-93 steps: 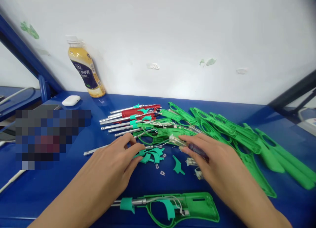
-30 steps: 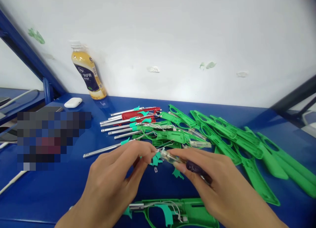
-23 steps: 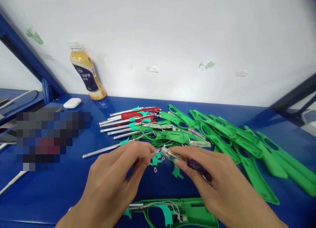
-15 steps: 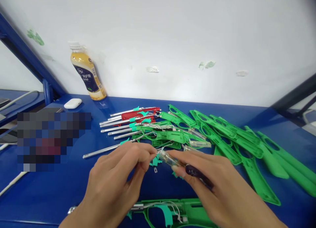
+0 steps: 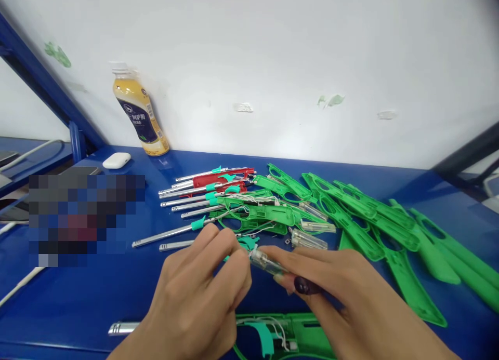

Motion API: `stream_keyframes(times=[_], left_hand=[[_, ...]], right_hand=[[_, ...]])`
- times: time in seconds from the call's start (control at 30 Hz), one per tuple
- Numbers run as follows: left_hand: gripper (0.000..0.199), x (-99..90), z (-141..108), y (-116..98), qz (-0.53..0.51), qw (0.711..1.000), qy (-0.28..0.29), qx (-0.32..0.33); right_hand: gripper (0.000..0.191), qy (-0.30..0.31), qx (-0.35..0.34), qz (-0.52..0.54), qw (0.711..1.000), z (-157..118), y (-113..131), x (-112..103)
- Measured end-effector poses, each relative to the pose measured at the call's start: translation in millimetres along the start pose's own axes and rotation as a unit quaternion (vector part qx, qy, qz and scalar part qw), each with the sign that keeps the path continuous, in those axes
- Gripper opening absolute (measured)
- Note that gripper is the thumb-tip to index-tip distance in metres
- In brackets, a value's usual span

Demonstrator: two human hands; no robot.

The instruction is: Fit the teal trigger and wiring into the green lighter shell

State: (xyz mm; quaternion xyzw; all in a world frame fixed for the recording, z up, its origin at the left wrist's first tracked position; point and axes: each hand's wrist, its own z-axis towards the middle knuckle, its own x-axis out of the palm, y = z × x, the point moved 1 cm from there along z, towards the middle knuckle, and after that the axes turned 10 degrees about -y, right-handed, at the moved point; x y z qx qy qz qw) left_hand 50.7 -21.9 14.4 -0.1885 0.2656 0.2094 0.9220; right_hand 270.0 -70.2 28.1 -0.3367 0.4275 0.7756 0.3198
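My right hand (image 5: 331, 282) is closed on a clear plastic lighter tank (image 5: 268, 261), tilted with its valve end toward the left. A dark rounded handle (image 5: 306, 285) is tucked in the same hand; the rest of that tool is hidden. The closed fingers of my left hand (image 5: 210, 287) meet at the tank's valve end, by a small whitish bit; what they pinch is hidden. Below the hands lies an open green lighter housing (image 5: 304, 331) with a teal trigger (image 5: 261, 336), white wires and a silver barrel (image 5: 122, 328), partly covered by my left arm.
Behind my hands lie several silver-barrelled lighter assemblies in green and red housings (image 5: 218, 181). Loose clear tanks (image 5: 310, 240) rest beside them. Green housing halves (image 5: 362, 204) are heaped at right. A drink bottle (image 5: 142, 121) leans on the wall near a white earphone case (image 5: 117, 160).
My left hand has turned and curled more tightly at the tank's valve end, knuckles now facing up. The right hand keeps the tank, shifted slightly. A loose tank and another barrel behind are more visible.
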Motion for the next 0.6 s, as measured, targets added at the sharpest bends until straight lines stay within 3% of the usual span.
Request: stream_keyframes(times=[0.13,0.27,0.37,0.43,0.5,0.6], left_hand=[[0.037,1.7,0.0,-1.0,0.006,1.0,-0.012,0.003],[0.038,-4.6,5.5,-3.2,0.023,0.999,-0.004,-0.035],[0.022,-9.0,5.6,-5.5,0.02,0.997,-0.002,-0.071],[0.01,-9.3,1.3,-7.8,0.026,0.998,0.002,-0.062],[0.018,-6.8,-5.3,-11.0,0.033,0.998,0.043,-0.035],[0.036,0.8,-14.4,-17.3,0.02,0.987,0.159,-0.018]], right_hand=[[0.056,0.025,0.013,0.001,1.0,-2.1,-0.9,2.7],[0.055,0.033,0.032,0.036,0.998,0.7,1.3,-0.9],[0.044,-0.028,0.029,0.001,0.999,-3.2,0.4,-12.4],[0.036,-0.083,0.027,-0.028,0.996,-12.5,-3.2,-22.2],[0.032,-0.116,0.038,-0.042,0.992,-26.2,-7.7,-30.7],[0.035,-0.102,0.071,-0.054,0.991,-48.3,-10.0,-36.4]])
